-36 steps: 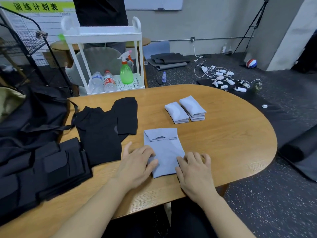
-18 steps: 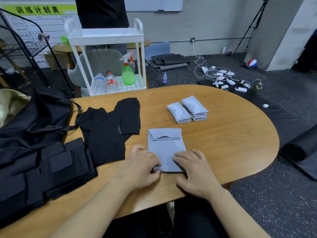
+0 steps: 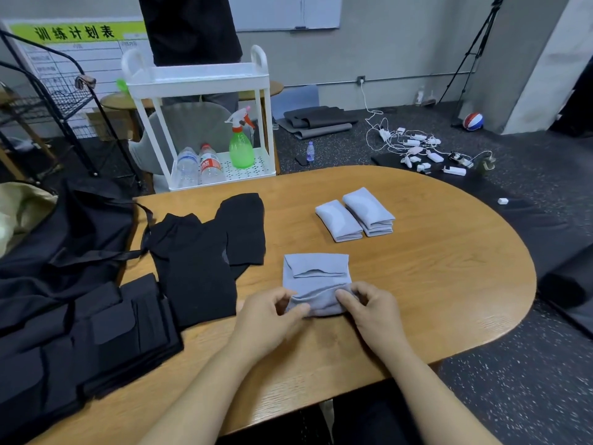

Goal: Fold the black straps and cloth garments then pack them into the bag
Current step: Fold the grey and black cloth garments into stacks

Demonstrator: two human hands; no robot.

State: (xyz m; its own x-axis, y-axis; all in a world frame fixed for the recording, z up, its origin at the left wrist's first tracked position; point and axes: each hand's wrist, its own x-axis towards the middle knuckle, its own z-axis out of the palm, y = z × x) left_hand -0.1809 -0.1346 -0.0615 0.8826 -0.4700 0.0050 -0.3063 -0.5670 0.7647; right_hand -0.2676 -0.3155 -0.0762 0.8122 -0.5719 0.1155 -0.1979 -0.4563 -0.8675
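A person's left hand and right hand pinch the near edge of a grey cloth on a wooden table, thumbs and fingertips clamped on the lifted hem as it rolls away from them toward the cloth's already turned-down far flap. Beyond the fingers, well apart from them, two folded grey cloths lie side by side and touching, their folding apparently done. Just to the left of the left hand's fingers, black garments lie spread flat and, by the look of it, not yet folded. Further left, a stack of black straps rests at the table's edge, and behind it sits a black bag; whether anything is packed inside cannot be told. Judged from this, the task stands roughly midway in the folding, with the black pieces and all the packing left. On the far wall a green-headed chart reads "训练计划表". A water bottle on the white cart carries a red label, its lettering too small to read.
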